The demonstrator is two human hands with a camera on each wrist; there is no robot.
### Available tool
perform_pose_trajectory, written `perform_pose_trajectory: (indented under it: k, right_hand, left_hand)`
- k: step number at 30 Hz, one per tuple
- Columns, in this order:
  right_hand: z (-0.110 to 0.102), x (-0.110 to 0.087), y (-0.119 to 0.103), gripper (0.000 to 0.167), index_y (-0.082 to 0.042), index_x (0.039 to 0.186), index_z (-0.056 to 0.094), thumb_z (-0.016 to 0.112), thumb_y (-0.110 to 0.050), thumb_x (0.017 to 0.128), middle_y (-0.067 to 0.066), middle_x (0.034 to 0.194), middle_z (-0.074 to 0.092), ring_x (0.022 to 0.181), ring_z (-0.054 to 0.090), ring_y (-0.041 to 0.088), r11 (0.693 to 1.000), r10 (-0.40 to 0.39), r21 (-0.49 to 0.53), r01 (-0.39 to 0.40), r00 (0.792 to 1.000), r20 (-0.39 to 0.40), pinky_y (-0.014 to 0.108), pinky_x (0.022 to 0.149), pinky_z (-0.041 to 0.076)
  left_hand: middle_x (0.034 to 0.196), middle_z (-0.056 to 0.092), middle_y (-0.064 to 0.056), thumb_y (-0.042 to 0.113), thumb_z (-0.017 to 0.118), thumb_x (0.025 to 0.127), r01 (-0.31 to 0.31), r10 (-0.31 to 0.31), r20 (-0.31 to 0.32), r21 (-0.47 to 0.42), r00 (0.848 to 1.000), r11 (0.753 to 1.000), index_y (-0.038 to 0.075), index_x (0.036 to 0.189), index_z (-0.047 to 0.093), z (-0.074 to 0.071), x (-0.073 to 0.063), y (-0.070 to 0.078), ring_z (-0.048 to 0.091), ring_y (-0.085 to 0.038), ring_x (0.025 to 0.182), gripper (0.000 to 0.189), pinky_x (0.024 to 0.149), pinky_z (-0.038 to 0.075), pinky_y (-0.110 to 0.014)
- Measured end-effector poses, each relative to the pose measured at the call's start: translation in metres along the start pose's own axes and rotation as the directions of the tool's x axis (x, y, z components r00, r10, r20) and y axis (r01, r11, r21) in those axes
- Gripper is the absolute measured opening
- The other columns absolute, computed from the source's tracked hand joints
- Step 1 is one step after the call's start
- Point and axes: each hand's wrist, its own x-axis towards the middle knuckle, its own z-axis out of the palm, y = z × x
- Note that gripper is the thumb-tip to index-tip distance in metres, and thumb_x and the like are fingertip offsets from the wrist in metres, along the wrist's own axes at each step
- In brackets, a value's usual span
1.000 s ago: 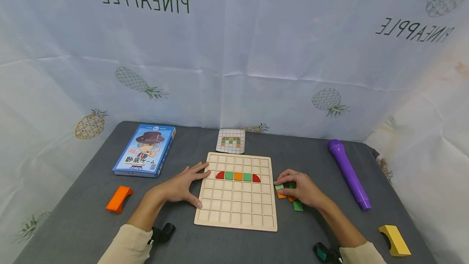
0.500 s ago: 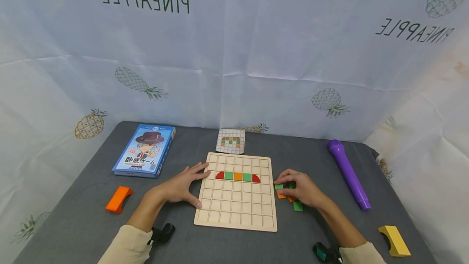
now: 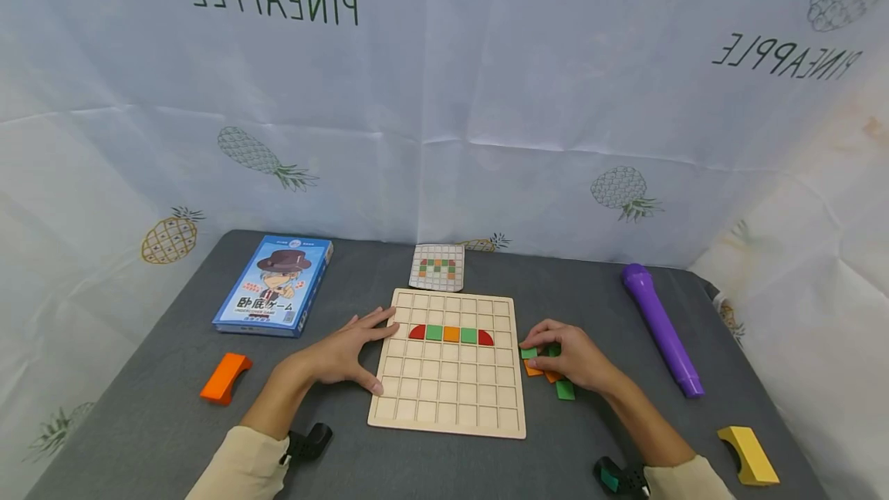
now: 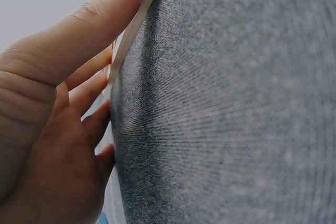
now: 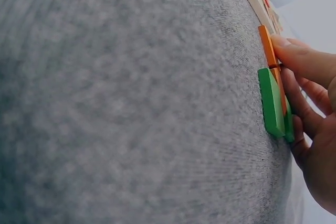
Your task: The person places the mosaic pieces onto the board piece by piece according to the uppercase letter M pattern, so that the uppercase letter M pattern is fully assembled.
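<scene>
A wooden grid board (image 3: 447, 392) lies mid-table, with a row of red, green and orange pieces (image 3: 451, 334) set in its cells. My left hand (image 3: 347, 353) rests at the board's left edge, fingers spread and thumb touching the rim; the left wrist view shows the thumb (image 4: 100, 24) along that edge. Just right of the board, my right hand (image 3: 572, 357) pinches a green tile (image 3: 529, 354) between thumb and fingertips. Around it lie orange tiles (image 3: 533, 369) and another green tile (image 3: 566, 390), some partly hidden beneath the hand. In the right wrist view the thumb is against an orange tile (image 5: 266, 45).
A patterned card (image 3: 437, 268) lies beyond the board. At left are a blue game box (image 3: 274, 284) and an orange arch block (image 3: 225, 378). On the right lie a purple microphone (image 3: 663, 330) and a yellow arch block (image 3: 750, 455). A pineapple-print cloth (image 3: 486, 99) hangs behind.
</scene>
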Motion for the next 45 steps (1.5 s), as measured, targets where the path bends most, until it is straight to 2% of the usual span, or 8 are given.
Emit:
perform_pose_trajectory:
  k: [9,16,21,26,36,41,45]
  right_hand:
    - [-0.005,0.001,-0.003,0.023,-0.014,0.11,0.079,0.081,-0.02,0.087,0.003,0.11,0.07,0.088,0.06,0.006,0.999,-0.012,0.052,0.011,1.0,0.026,0.02,0.073,0.053]
    - [-0.013,0.003,-0.005,0.023,-0.012,0.11,0.079,0.081,-0.017,0.088,0.002,0.107,0.071,0.086,0.061,0.01,0.998,-0.062,0.026,0.062,0.998,0.0,0.024,0.076,0.054]
    - [-0.013,0.005,-0.007,0.022,-0.012,0.109,0.079,0.081,-0.013,0.087,0.004,0.107,0.073,0.083,0.06,0.004,0.993,-0.112,0.039,0.113,0.993,-0.026,0.021,0.07,0.054]
    - [-0.008,0.008,-0.01,0.021,-0.015,0.108,0.079,0.08,-0.012,0.087,0.004,0.109,0.075,0.082,0.061,-0.001,0.99,-0.134,0.049,0.135,0.99,-0.033,0.021,0.068,0.054]
    - [0.012,0.017,-0.018,0.017,-0.015,0.108,0.08,0.077,-0.015,0.091,0.01,0.117,0.074,0.085,0.063,0.001,0.989,-0.129,0.063,0.13,0.991,-0.028,0.02,0.071,0.056]
    - [0.017,0.026,-0.03,0.019,-0.018,0.11,0.08,0.077,-0.014,0.091,0.006,0.121,0.073,0.086,0.062,0.001,0.991,-0.112,0.079,0.112,0.994,0.001,0.02,0.071,0.054]
    - [0.02,0.034,-0.042,0.021,-0.018,0.112,0.08,0.075,-0.012,0.091,0.005,0.125,0.071,0.093,0.064,0.004,0.989,-0.109,0.107,0.105,0.993,0.035,0.022,0.075,0.056]
  left_hand:
    - [0.172,0.014,-0.019,0.034,0.09,0.075,-0.004,0.004,0.007,-0.007,1.0,1.0,0.001,0.158,0.036,0.0,0.0,-0.001,0.006,-0.047,0.159,0.104,0.124,-0.001,-0.073]
    - [0.173,0.014,-0.018,0.033,0.09,0.075,0.001,-0.001,0.004,-0.016,1.0,1.0,0.001,0.157,0.036,-0.001,0.0,0.0,0.005,-0.047,0.159,0.103,0.124,-0.002,-0.073]
    - [0.172,0.014,-0.019,0.033,0.09,0.075,-0.001,0.001,0.002,-0.013,1.0,1.0,0.002,0.157,0.036,0.0,-0.001,0.0,0.005,-0.047,0.159,0.103,0.124,-0.001,-0.073]
    - [0.172,0.015,-0.019,0.034,0.09,0.075,0.0,0.0,0.004,-0.01,1.0,1.0,0.002,0.158,0.036,0.001,-0.001,-0.001,0.006,-0.047,0.159,0.104,0.124,-0.001,-0.073]
    - [0.173,0.014,-0.017,0.034,0.09,0.075,0.015,-0.015,0.005,-0.009,1.0,1.0,0.003,0.158,0.036,0.002,-0.001,-0.001,0.005,-0.046,0.16,0.104,0.124,-0.002,-0.072]
    - [0.173,0.014,-0.017,0.033,0.09,0.075,0.016,-0.016,0.001,-0.008,1.0,1.0,0.003,0.158,0.036,0.0,-0.001,0.0,0.006,-0.046,0.16,0.104,0.124,-0.002,-0.073]
    - [0.173,0.014,-0.017,0.034,0.09,0.075,0.022,-0.022,0.0,-0.01,1.0,1.0,0.004,0.158,0.037,-0.001,-0.001,0.0,0.005,-0.046,0.16,0.103,0.124,-0.001,-0.073]
